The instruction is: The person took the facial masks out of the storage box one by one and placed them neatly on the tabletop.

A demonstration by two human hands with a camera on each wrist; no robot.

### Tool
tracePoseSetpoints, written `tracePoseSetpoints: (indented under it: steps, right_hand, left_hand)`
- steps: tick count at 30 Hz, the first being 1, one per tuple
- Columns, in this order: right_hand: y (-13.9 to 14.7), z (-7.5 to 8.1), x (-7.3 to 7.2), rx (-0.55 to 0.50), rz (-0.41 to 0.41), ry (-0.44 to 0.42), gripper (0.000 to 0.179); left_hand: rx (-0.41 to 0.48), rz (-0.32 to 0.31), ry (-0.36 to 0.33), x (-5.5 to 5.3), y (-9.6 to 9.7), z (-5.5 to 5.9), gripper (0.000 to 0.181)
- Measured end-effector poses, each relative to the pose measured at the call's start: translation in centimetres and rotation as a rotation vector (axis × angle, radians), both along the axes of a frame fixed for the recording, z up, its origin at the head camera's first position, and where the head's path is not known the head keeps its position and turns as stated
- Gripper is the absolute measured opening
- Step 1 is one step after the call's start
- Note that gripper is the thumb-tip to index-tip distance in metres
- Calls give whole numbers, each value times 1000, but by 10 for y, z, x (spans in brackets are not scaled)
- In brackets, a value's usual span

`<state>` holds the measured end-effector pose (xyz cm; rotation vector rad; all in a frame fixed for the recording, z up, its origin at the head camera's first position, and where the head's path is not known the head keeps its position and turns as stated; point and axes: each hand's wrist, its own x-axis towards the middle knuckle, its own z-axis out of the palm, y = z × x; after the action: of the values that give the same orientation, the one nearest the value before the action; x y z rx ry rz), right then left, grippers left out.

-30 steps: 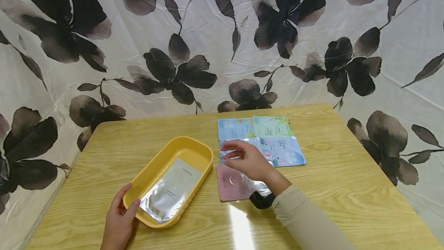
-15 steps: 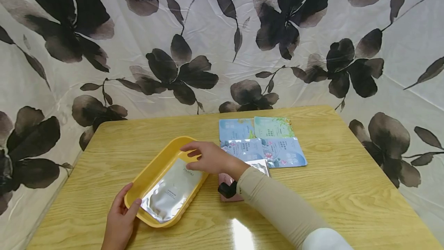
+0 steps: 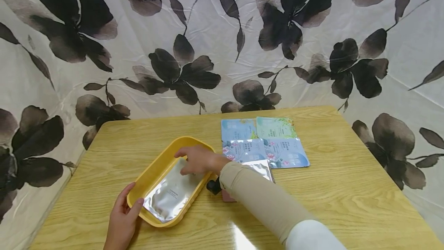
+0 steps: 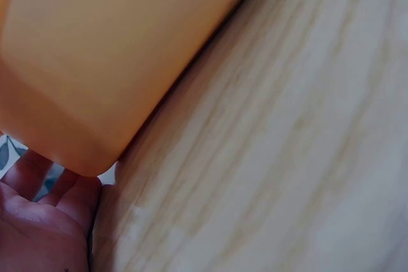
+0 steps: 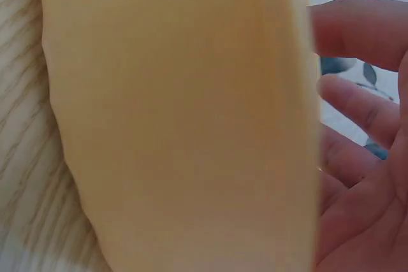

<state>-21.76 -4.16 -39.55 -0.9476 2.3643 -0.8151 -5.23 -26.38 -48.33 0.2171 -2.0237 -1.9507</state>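
Note:
My left hand (image 3: 121, 221) grips the near left corner of a yellow plastic tray (image 3: 150, 174), thumb over the rim and fingers along the outside. In the left wrist view its fingers (image 4: 73, 199) touch the tray's outer wall. Inside the tray lies a silver-white foil face mask sachet (image 3: 170, 194). My right hand (image 3: 201, 159) reaches over the tray's right rim, thumb and forefinger apart above the sachet's far end; contact with it cannot be made out. In the right wrist view the tray wall (image 5: 185, 113) hides the fingertips.
Right of the tray, a blue sachet (image 3: 237, 129), a green sachet (image 3: 275, 127) and two floral blue sachets (image 3: 288, 152) lie together. A pink sachet (image 3: 227, 196) and a silver one (image 3: 261, 168) are partly under the right sleeve. A floral cloth (image 3: 208, 41) hangs behind the table.
My right hand has swung left from above the sachets on the table to over the tray, then lowered into it. The left hand keeps its hold on the tray corner.

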Motion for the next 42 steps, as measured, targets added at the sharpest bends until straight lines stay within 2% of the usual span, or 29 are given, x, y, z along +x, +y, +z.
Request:
tracePoseSetpoints:
  steps: [9,18,31,37,42]
  right_hand:
    - [-4,-9,-2,106,-42,10,56]
    - [-8,-13,-6,178,-15,44,56]
    - [-7,-11,-5,49,-32,-84,48]
    - [-7,-9,-3,41,0,-70,43]
    - [-10,-6,-2,13,1,-63,43]
  left_hand:
    - [-14,-4,-17,0,2,4,46]
    - [-6,-5,6,0,2,1,45]
    - [-5,-14,18,1,1,1,45]
    - [-7,-12,29,1,1,1,45]
    - [-21,-1,9,0,0,2,46]
